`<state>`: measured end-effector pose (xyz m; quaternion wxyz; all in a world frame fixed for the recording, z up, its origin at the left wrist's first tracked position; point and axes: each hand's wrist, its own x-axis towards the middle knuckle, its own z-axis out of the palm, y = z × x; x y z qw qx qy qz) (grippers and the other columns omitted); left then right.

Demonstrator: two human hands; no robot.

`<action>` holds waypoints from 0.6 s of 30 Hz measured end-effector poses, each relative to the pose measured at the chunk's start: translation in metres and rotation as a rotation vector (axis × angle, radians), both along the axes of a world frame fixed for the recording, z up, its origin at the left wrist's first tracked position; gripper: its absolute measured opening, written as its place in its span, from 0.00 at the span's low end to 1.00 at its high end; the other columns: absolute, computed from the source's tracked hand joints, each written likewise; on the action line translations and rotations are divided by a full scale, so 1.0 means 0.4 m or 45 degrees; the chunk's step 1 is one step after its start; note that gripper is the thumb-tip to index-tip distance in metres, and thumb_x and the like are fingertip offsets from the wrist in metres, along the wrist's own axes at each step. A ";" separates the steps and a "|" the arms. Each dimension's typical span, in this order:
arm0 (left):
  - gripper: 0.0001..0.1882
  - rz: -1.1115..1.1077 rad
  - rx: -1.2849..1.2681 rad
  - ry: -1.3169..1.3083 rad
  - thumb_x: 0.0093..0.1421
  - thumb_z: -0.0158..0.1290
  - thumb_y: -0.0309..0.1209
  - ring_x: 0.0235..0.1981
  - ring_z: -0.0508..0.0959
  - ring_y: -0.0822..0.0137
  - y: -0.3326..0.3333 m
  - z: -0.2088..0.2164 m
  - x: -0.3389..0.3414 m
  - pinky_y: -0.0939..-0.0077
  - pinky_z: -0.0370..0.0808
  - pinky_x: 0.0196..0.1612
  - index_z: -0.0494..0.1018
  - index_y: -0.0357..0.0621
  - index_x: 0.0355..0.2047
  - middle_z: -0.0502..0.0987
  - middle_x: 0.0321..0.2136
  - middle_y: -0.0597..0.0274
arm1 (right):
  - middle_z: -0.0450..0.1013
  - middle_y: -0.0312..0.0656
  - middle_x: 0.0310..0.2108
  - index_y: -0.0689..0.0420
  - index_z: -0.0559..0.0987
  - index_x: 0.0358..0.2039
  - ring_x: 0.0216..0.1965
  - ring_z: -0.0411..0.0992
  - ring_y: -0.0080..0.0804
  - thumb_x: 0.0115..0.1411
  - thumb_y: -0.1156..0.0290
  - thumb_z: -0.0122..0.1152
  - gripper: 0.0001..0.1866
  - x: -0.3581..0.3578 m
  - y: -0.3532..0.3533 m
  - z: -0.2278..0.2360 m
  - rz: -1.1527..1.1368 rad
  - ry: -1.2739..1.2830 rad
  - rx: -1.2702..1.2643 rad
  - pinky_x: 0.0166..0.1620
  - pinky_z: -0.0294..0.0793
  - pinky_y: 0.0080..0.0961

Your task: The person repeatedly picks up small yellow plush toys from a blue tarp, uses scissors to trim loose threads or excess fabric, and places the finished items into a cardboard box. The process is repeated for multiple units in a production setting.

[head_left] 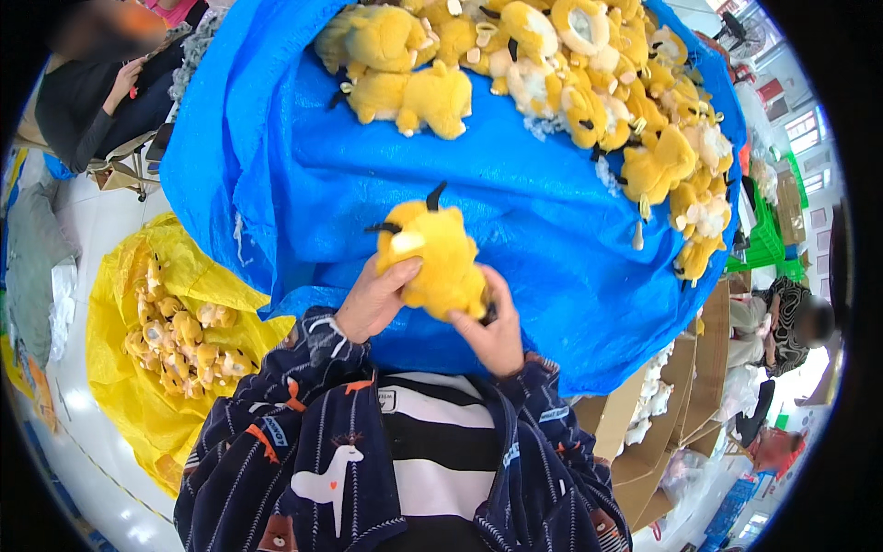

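Observation:
Between my two hands is a yellow plush toy [440, 262] with two black horn-like pieces at its top and a pale patch beside one of them. My left hand [375, 296] grips its left side, thumb laid across the plush. Lower down, my right hand [494, 324] pinches the toy's bottom right corner, where something small and dark shows. The toy is held above a blue plastic sheet [386, 175]. Farther off on that sheet lie a yellow plush toy [414, 99] and a large heap of similar toys [589, 110], some with white stuffing showing.
At the left, a yellow sack [120, 368] on the floor holds several small plush toys [184, 340]. Cardboard boxes [681, 386] with white pieces stand at the right, near a green crate [763, 235]. One seated person [83, 110] is at far left, another [782, 322] at right.

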<state>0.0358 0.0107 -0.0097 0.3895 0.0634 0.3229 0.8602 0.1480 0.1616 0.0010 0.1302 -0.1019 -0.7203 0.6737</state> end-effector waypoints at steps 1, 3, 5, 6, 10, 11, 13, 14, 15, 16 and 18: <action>0.22 0.012 -0.033 0.070 0.64 0.46 0.32 0.53 0.70 0.65 -0.005 0.013 0.002 0.68 0.68 0.55 0.60 0.40 0.57 0.69 0.52 0.59 | 0.68 0.45 0.48 0.64 0.62 0.55 0.51 0.66 0.29 0.51 0.76 0.65 0.32 0.001 -0.010 0.000 0.038 -0.011 0.031 0.53 0.66 0.27; 0.20 -0.058 -0.071 -0.158 0.64 0.45 0.34 0.50 0.73 0.67 -0.009 0.045 -0.004 0.71 0.69 0.53 0.61 0.40 0.55 0.70 0.51 0.58 | 0.66 0.41 0.47 0.62 0.62 0.53 0.50 0.65 0.27 0.49 0.79 0.62 0.30 -0.005 -0.021 0.000 0.125 -0.050 -0.145 0.52 0.65 0.24; 0.20 -0.053 0.042 -0.164 0.64 0.46 0.35 0.49 0.73 0.67 -0.021 0.051 0.000 0.72 0.70 0.53 0.63 0.40 0.54 0.71 0.50 0.58 | 0.66 0.39 0.46 0.60 0.62 0.52 0.50 0.64 0.26 0.49 0.81 0.61 0.29 -0.024 -0.008 0.005 0.275 -0.081 -0.359 0.52 0.65 0.23; 0.20 -0.040 0.005 -0.155 0.64 0.46 0.34 0.49 0.73 0.68 -0.029 0.056 -0.008 0.73 0.70 0.53 0.63 0.39 0.54 0.71 0.50 0.58 | 0.66 0.38 0.45 0.59 0.62 0.52 0.50 0.64 0.25 0.49 0.80 0.63 0.30 -0.037 -0.002 0.009 0.349 -0.090 -0.378 0.52 0.64 0.23; 0.22 -0.031 -0.327 0.285 0.65 0.45 0.35 0.49 0.73 0.67 -0.128 0.126 -0.045 0.70 0.70 0.53 0.60 0.38 0.56 0.69 0.52 0.58 | 0.70 0.37 0.42 0.58 0.68 0.52 0.41 0.66 0.19 0.51 0.70 0.67 0.28 -0.105 0.064 0.097 0.702 -0.350 -0.130 0.42 0.67 0.19; 0.23 0.065 -0.145 0.295 0.63 0.48 0.35 0.48 0.73 0.65 -0.140 0.178 -0.061 0.66 0.70 0.53 0.61 0.38 0.55 0.69 0.51 0.57 | 0.73 0.36 0.40 0.57 0.70 0.51 0.37 0.67 0.18 0.52 0.69 0.67 0.26 -0.124 0.079 0.131 0.666 -0.346 -0.009 0.38 0.67 0.17; 0.25 0.421 0.520 0.366 0.60 0.52 0.35 0.43 0.73 0.66 -0.201 0.207 -0.097 0.66 0.71 0.48 0.60 0.42 0.55 0.67 0.51 0.59 | 0.76 0.33 0.34 0.58 0.74 0.45 0.26 0.65 0.15 0.53 0.69 0.65 0.19 -0.179 0.098 0.151 0.323 -0.176 0.295 0.30 0.66 0.14; 0.26 0.529 0.888 0.428 0.58 0.53 0.35 0.41 0.73 0.67 -0.240 0.226 -0.111 0.65 0.71 0.45 0.60 0.44 0.55 0.66 0.50 0.60 | 0.76 0.36 0.35 0.59 0.75 0.44 0.27 0.67 0.19 0.52 0.69 0.65 0.18 -0.214 0.099 0.170 0.233 -0.111 0.466 0.30 0.68 0.17; 0.31 0.383 1.439 0.197 0.55 0.56 0.35 0.39 0.73 0.68 -0.339 0.189 -0.157 0.66 0.71 0.42 0.59 0.47 0.57 0.64 0.53 0.60 | 0.75 0.39 0.35 0.59 0.75 0.43 0.27 0.70 0.23 0.52 0.70 0.65 0.17 -0.243 0.109 0.186 0.114 -0.055 0.641 0.31 0.69 0.20; 0.34 0.377 1.608 0.162 0.52 0.59 0.35 0.37 0.73 0.67 -0.355 0.203 -0.142 0.65 0.71 0.40 0.58 0.50 0.58 0.64 0.54 0.61 | 0.75 0.41 0.36 0.59 0.74 0.43 0.29 0.72 0.31 0.52 0.69 0.65 0.18 -0.286 0.112 0.187 0.012 0.161 0.874 0.32 0.71 0.24; 0.36 0.194 1.708 0.223 0.52 0.61 0.36 0.38 0.74 0.64 -0.353 0.185 -0.129 0.67 0.72 0.40 0.57 0.54 0.59 0.66 0.54 0.63 | 0.73 0.44 0.38 0.59 0.73 0.43 0.32 0.73 0.42 0.52 0.67 0.64 0.19 -0.364 0.119 0.163 -0.177 0.404 1.157 0.34 0.72 0.32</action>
